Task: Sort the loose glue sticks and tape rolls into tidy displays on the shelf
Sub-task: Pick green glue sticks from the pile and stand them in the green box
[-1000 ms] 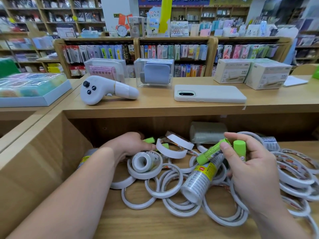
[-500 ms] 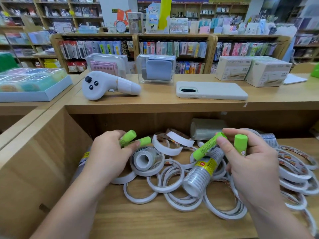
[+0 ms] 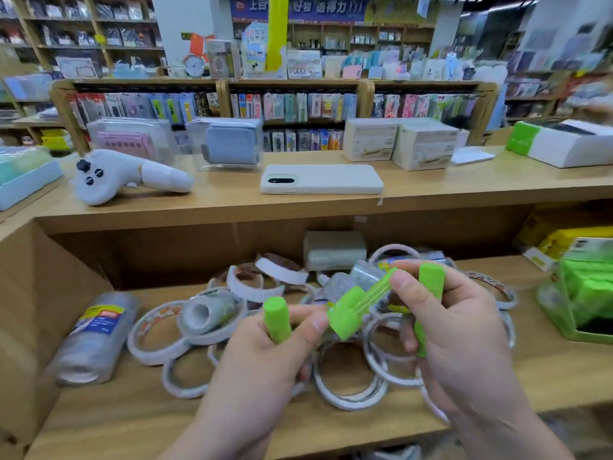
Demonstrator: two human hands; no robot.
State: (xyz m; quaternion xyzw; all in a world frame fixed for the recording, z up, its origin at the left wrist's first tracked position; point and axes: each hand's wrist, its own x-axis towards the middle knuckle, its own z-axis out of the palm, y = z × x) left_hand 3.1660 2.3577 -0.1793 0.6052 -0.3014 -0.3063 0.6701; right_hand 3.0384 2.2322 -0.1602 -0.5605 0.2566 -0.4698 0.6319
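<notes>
Both hands up over the lower shelf (image 3: 139,423), nearly meeting. Left hand (image 3: 265,353) curled round one green glue stick (image 3: 277,318), cap end poking up between thumb and fingers. Right hand (image 3: 461,330) closed on two more glue sticks: one upright (image 3: 431,283) behind the fingers, one slanted (image 3: 361,302) toward the left hand, its cap just beside the left thumb. Under the hands, a loose heap of white tape rolls (image 3: 348,386) lying flat and overlapping on the shelf. Left of the heap, a wrapped sleeve of tape (image 3: 93,340) on its side. Far right on the shelf, a green display box (image 3: 583,300), blurred. Behind the heap, a wrapped grey pack (image 3: 335,249). Upper worktop (image 3: 464,190): white phone (image 3: 321,179) flat, white controller (image 3: 126,175) left of it, white boxes (image 3: 401,142) further back. Store shelving beyond.
</notes>
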